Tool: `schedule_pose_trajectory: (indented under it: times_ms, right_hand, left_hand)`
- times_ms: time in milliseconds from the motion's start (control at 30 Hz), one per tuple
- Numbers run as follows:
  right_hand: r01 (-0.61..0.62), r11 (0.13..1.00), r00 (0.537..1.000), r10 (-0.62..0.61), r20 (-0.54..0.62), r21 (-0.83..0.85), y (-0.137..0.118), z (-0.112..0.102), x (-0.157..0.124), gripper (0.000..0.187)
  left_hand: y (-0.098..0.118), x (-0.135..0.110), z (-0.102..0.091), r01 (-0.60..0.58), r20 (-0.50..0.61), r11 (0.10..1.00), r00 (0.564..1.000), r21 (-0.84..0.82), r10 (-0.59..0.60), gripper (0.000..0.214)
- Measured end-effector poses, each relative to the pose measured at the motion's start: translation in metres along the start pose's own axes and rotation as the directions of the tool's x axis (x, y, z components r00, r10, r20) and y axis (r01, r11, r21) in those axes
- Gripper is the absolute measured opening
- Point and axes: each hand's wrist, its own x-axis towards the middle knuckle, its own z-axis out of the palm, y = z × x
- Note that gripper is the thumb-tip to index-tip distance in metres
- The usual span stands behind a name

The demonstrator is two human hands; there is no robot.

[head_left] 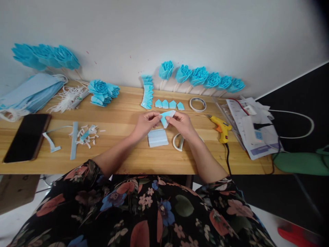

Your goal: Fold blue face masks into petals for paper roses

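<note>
Between both hands is a small piece of blue-and-white mask fabric (166, 118), partly folded to a point at the bottom. My left hand (149, 122) pinches its left side, and my right hand (181, 122) pinches its right side with the thumb on top. Just below lies a pale blue pleated fabric piece (157, 138). Beyond the hands sits a row of several small folded blue petals (169, 104), beside a stack of overlapping blue petals (147, 92). Partly behind my right wrist is a scissors handle (177, 142); the rest of it is hidden.
Blue fabric flowers on sticks (199, 76) lean along the wall. A yellow glue gun (222, 129) and a tape roll (197, 104) lie right. Left are a phone (27, 138), white scraps (88, 135), a mask stack (33, 91) and more blue flowers (101, 92).
</note>
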Motion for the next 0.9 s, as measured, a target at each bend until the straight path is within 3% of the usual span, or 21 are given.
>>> schedule_pose_trajectory:
  times_ms: [333,600,900]
  right_hand:
    - [0.054,0.991,0.998,-0.059,-0.033,-0.123,-0.0021,-0.0055,0.0004,0.031]
    - [0.059,0.985,0.997,-0.066,-0.033,-0.164,0.0011,-0.0054,0.0003,0.034]
    - [0.060,0.978,0.998,-0.061,0.004,-0.198,-0.0007,-0.0037,-0.0012,0.035]
  left_hand:
    - [0.0015,-0.0015,-0.0004,0.058,0.035,0.993,0.998,-0.099,-0.055,0.025]
    - [-0.0001,0.0013,-0.0012,0.061,0.029,0.998,0.998,-0.034,-0.060,0.022]
    - [0.0000,0.0010,-0.0022,0.094,0.091,0.995,0.991,0.044,-0.098,0.034]
